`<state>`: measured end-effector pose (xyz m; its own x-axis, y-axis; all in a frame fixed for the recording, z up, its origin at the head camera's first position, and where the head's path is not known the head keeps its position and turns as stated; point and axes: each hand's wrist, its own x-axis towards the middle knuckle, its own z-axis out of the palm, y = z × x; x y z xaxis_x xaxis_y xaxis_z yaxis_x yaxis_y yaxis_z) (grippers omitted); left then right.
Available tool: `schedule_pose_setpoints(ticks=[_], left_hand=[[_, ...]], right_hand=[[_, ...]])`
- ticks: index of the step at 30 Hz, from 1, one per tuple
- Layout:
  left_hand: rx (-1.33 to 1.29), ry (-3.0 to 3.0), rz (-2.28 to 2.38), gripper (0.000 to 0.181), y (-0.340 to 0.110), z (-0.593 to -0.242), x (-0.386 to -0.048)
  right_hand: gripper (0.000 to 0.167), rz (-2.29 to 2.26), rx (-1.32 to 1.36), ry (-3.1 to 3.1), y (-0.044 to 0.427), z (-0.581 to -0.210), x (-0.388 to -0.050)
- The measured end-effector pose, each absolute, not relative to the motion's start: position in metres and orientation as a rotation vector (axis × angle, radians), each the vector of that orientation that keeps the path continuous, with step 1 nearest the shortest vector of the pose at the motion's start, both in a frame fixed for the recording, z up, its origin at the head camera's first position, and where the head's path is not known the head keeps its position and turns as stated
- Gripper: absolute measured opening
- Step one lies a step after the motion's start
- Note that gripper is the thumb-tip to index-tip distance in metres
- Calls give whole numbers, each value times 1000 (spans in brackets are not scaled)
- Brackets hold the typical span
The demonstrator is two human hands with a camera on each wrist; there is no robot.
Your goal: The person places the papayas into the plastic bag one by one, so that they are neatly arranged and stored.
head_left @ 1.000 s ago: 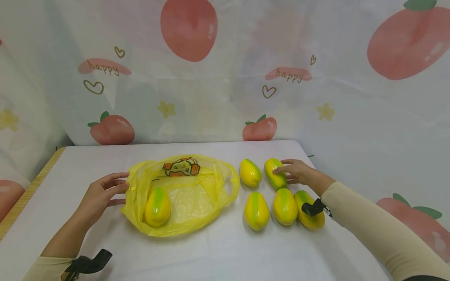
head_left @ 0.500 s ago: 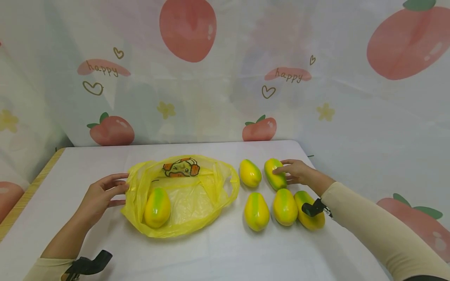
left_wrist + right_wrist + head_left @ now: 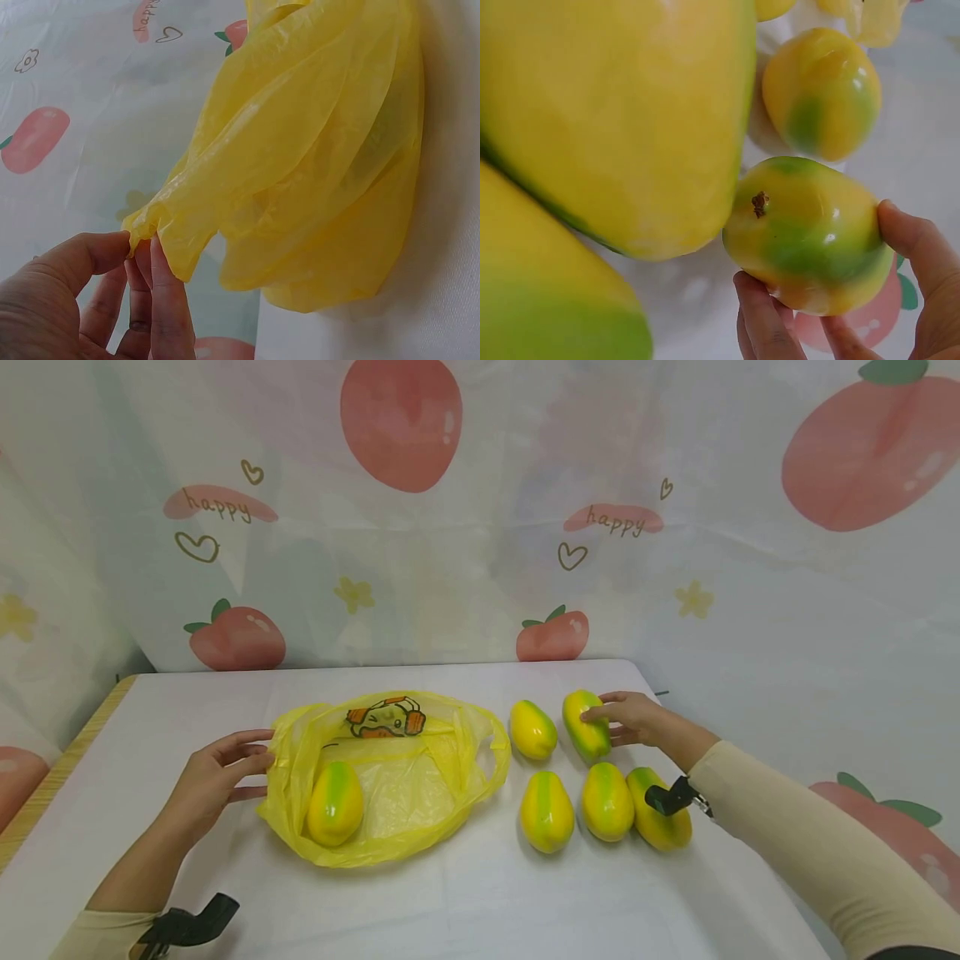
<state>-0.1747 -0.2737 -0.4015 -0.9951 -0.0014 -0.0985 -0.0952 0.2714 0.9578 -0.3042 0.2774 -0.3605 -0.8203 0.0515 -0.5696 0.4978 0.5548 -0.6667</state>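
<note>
1. head: one fruit (image 3: pixel 335 806) in the yellow bag (image 3: pixel 390 853), five out: four loose fruits (image 3: pixel 547 812) right of the bag, plus the held fruit (image 3: pixel 587 737) in the right hand (image 3: pixel 637 718).
2. left wrist: left hand (image 3: pixel 56 300) beside the bag, thumb and fingertips pinching its edge.
3. right wrist: thumb and fingers curved round the held fruit; clear of the table? hard to tell.

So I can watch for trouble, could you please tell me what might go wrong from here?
The glossy fruit pinched by the right hand might slip. The nearby fruit toward the yellow bag could be knocked and roll. The left hand pinches only a small bit of that thin bag, which could tear if pulled.
</note>
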Motion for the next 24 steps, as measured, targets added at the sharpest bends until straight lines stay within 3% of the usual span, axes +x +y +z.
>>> schedule_pose_setpoints(ticks=[24], left_hand=[[-78, 2443, 1846, 48, -274, -403, -176]], right_hand=[[85, -1219, 271, 2309, 256, -327, -295]])
